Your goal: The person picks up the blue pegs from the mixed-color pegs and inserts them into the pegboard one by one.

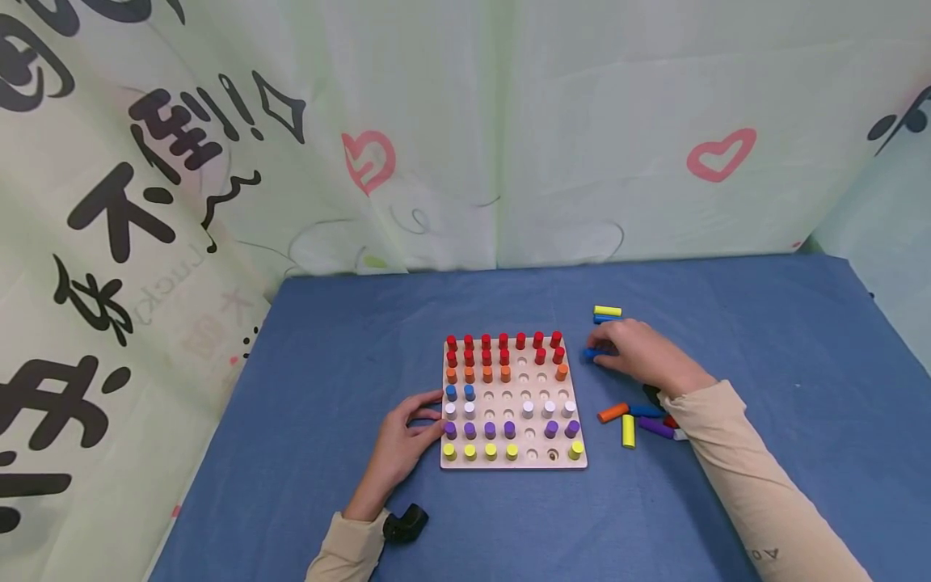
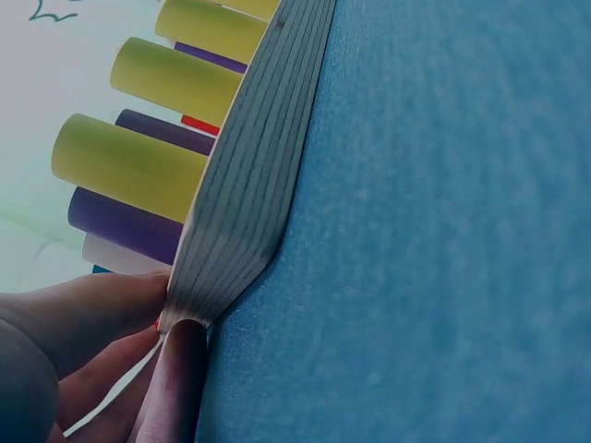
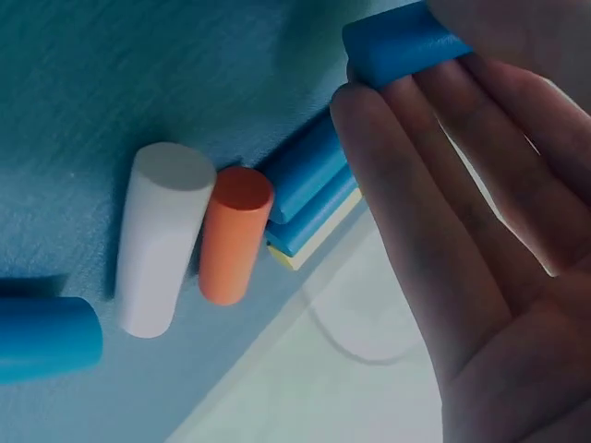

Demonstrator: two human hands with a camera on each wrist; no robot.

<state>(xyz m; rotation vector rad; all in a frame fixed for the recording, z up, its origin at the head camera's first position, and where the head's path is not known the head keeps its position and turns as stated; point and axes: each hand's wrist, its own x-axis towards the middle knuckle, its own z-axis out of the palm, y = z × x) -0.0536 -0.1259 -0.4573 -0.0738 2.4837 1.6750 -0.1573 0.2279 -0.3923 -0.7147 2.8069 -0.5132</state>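
Note:
A wooden pegboard [image 1: 541, 459] lies on the blue cloth, with upright pegs in rows of red, orange, blue, white, purple and yellow; some holes at its middle and right are bare. My left hand [image 1: 403, 436] grips the board's left edge, and in the left wrist view its fingertips [image 2: 138, 291] meet the layered side near a corner. To the right of the board, my right hand [image 1: 647, 356] pinches a blue peg [image 3: 402, 41] between thumb and fingers, low over the cloth. Beyond it lie a yellow peg [image 1: 607, 310] and another blue peg [image 1: 605, 319].
Near the right forearm are loose pegs: an orange peg [image 1: 612, 413], a yellow peg [image 1: 629, 432], a purple peg [image 1: 656, 428], a blue peg [image 1: 646, 411] and others partly under the sleeve. A pale printed curtain [image 1: 582, 218] hangs behind the table [image 1: 349, 339].

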